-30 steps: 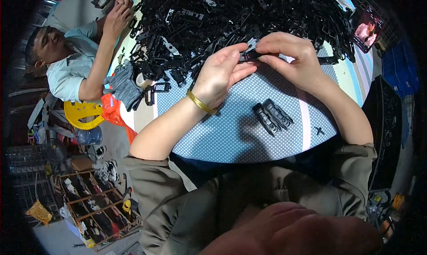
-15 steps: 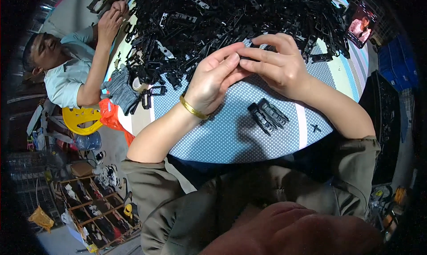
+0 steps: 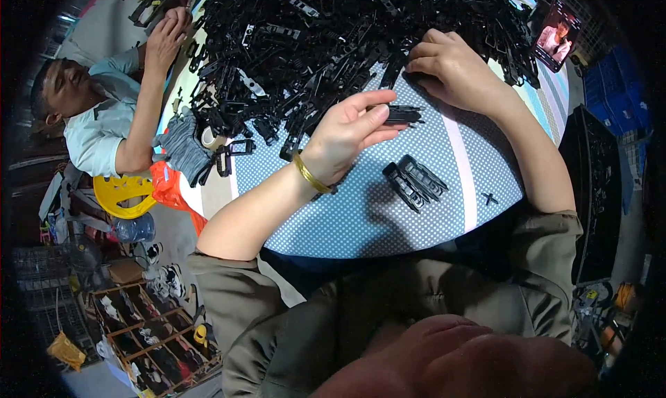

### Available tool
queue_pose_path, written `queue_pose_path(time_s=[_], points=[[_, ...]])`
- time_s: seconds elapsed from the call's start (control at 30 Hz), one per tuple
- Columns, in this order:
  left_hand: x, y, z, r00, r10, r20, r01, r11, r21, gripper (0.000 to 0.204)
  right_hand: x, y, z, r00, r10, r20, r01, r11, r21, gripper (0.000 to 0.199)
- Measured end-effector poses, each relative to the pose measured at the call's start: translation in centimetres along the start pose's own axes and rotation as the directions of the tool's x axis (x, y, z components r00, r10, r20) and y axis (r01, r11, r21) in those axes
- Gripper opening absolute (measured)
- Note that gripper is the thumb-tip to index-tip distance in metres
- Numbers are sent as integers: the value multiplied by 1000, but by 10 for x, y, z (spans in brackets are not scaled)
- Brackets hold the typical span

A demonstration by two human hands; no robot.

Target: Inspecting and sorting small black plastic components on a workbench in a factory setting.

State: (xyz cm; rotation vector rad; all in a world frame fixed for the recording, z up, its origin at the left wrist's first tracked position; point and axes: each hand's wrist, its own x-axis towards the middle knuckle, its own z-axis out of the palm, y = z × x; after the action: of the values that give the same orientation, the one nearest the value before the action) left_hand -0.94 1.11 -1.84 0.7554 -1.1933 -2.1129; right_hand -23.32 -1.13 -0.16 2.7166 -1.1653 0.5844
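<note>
My left hand, with a gold bangle at its wrist, is closed on a few slim black plastic parts that stick out past the fingertips. At the near edge of a big heap of black plastic parts, my right hand reaches in with curled fingers. Its fingertips are by a long black piece, and what they grip is hidden. Below my hands, a small group of black clip-like parts lies side by side on the dotted blue-grey tablecloth.
A small black cross-shaped piece lies near the right edge. At left are a grey glove, a tape roll and a red plastic bag. A co-worker sits there. A lit screen stands at far right.
My hands were together over the cloth and have parted. The right one moved up and right to the heap; the left stays near its place, with the black parts now showing.
</note>
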Motion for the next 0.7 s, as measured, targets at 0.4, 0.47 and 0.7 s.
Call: queue_pose_path(time_s=[0.4,0.47,0.7], points=[[0,-1,-5,997,24,-69,-31,994,-102,40,2,-3,3,922,332,-198,-142,768,624,22],[2,-1,-2,994,66,-89,-75,992,-98,39,3,-6,7,892,411,-187,-120,614,780,38],[0,4,2,986,105,-129,-122,983,-137,35,7,-29,1,899,420,129,-255,260,931,32]])
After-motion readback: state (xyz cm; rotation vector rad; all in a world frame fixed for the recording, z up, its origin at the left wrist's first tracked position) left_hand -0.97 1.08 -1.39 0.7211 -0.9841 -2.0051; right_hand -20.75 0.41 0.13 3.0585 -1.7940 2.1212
